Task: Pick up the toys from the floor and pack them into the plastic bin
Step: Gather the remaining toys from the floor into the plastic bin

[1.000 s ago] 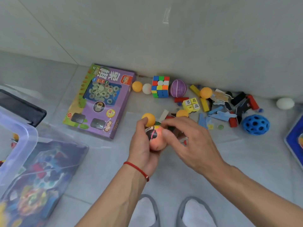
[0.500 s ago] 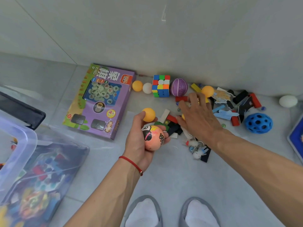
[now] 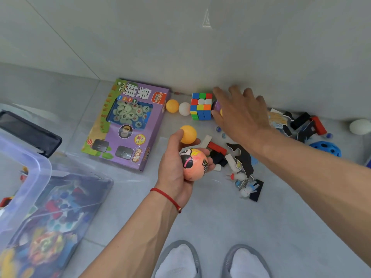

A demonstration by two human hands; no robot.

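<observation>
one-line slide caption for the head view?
Left hand holds a painted peach ball; right hand reaches beside the multicoloured puzzle cube.

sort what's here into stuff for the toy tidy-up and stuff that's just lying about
For the job:
plastic bin
painted ball in the left hand
cube puzzle
chess box
right hand

Lying about:
dark flat thing behind the bin
grey slippers

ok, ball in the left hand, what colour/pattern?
Peach-orange ball with a black-and-pink cartoon face print, gripped in the left hand. Head view, the only one.
</observation>
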